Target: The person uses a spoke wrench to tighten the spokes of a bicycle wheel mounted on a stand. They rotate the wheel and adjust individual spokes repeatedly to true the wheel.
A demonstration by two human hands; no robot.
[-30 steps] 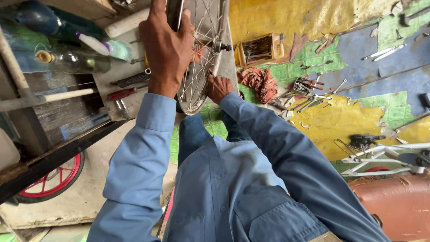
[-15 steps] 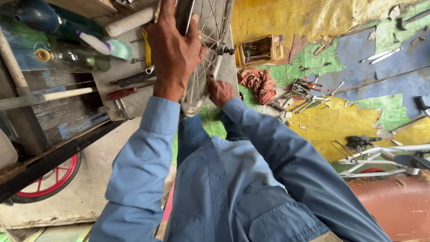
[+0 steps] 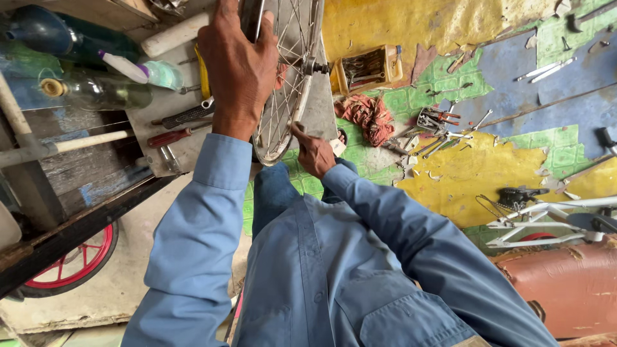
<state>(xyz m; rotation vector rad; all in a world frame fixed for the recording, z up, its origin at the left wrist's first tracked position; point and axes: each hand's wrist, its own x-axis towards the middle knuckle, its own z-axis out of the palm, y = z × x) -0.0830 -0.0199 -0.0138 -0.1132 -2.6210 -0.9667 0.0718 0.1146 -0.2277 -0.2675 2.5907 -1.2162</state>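
L hand [image 3: 239, 64]: grip closed over rim of spoked bicycle wheel [image 3: 292, 83], held upright. R hand [image 3: 313, 151]: fingers pinched at spokes below hub, grip contents unclear. Red rag [image 3: 367, 115] right of R grip; screwdrivers [image 3: 177, 128] left of L grip.

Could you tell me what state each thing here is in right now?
Spoked wheel: upright, gripped at the rim.
Left hand: closed over the rim.
Right hand: at the lower spokes.
Red rag: crumpled on the floor.
Glass bottle: lying on its side.
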